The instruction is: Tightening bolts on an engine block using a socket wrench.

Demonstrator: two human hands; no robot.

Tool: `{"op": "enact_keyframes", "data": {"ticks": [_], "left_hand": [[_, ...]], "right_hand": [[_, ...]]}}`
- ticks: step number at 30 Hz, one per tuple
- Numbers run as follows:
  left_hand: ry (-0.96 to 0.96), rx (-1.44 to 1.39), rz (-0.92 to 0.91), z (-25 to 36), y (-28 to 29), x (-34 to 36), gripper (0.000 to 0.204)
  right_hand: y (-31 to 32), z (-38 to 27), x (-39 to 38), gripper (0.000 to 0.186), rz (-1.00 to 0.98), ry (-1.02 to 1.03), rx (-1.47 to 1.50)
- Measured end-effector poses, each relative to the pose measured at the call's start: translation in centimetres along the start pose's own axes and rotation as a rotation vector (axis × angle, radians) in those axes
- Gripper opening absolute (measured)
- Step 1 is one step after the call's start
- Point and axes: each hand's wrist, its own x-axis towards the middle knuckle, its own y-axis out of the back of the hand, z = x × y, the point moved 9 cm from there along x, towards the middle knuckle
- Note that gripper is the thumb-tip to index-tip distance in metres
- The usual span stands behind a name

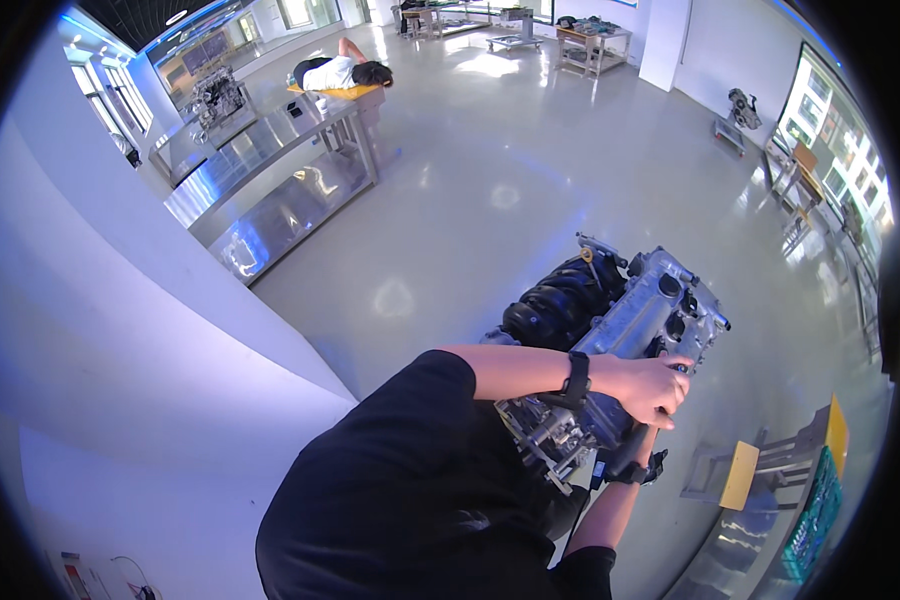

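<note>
A car engine [625,315] with a silver valve cover stands in front of me, its black ribbed intake manifold [560,300] on the left side. My left hand [655,388] lies over the engine's near right part, fingers curled closed. A small dark piece shows at its fingertips, too small to name. Just below it, my right hand [648,440] comes up from the lower edge, mostly hidden behind the left; its fingers do not show. Black bands [577,380] sit on both wrists. A black round oil cap [669,286] is on the cover, beyond my left hand.
A white curved pillar [170,330] rises close on my left. Beyond it stands a metal workbench [270,150], where a person [340,73] leans. At lower right is a metal table [740,540] with a yellow board [739,475] and a green tray [813,515]. Another engine [742,108] stands far right.
</note>
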Motion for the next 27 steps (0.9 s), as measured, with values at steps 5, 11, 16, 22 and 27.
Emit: {"op": "enact_keyframes", "data": {"ticks": [5,11,16,22,27], "left_hand": [[-0.008,-0.104,0.083,0.9,4.2,-2.3,0.015],[0.178,0.244,0.015,-2.7,8.7,-6.7,0.017],[0.664,0.578,-0.131,-10.7,8.6,-10.7,0.035],[1.020,0.142,0.061,-18.0,7.8,-8.6,0.050],[1.129,-0.759,0.187,-17.8,1.2,-3.9,0.042]], "right_hand": [[-1.3,-2.6,0.3,0.019,0.027,-0.015,0.042],[-2.2,-3.6,1.2,0.015,0.087,-0.109,-0.073],[-1.8,-3.4,1.6,0.025,0.025,-0.024,-0.045],[-2.4,-2.8,2.0,0.020,0.017,-0.030,0.069],[-2.8,-2.6,2.4,0.019,0.007,-0.023,0.184]]}}
